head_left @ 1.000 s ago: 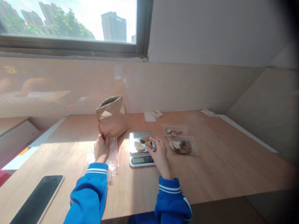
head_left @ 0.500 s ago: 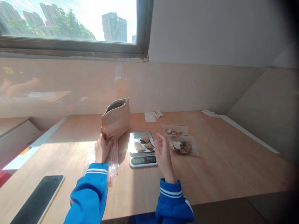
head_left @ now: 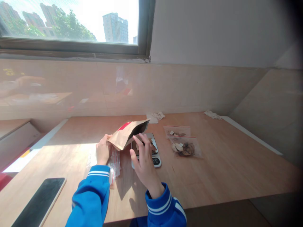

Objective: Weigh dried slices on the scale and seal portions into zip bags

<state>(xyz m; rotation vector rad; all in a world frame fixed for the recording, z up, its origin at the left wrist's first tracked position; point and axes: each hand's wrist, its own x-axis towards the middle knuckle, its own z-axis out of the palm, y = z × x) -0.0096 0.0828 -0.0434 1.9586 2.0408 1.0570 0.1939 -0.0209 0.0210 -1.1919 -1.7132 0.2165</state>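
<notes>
My left hand (head_left: 103, 150) grips the bottom end of a brown paper bag (head_left: 121, 135), which is tilted with its open mouth toward the right. Fingers spread, my right hand (head_left: 144, 162) hovers near the bag's mouth and over the kitchen scale (head_left: 156, 161), holding nothing. Brown dried pieces (head_left: 153, 145) lie on the scale's metal plate, partly hidden behind my right hand. Beneath my left hand and the bag are clear zip bags (head_left: 115, 168) with red edging, flat on the table.
Two zip bags, a nearer one (head_left: 186, 148) and a farther one (head_left: 177, 130), hold dried pieces right of the scale. A phone (head_left: 38, 201) lies at the front left. White paper (head_left: 151, 118) and crumpled tissue (head_left: 213, 115) rest by the wall.
The paper bag has tipped from upright to lying over toward the right, above the scale. My right hand has moved left from the scale's right side to near the bag's mouth.
</notes>
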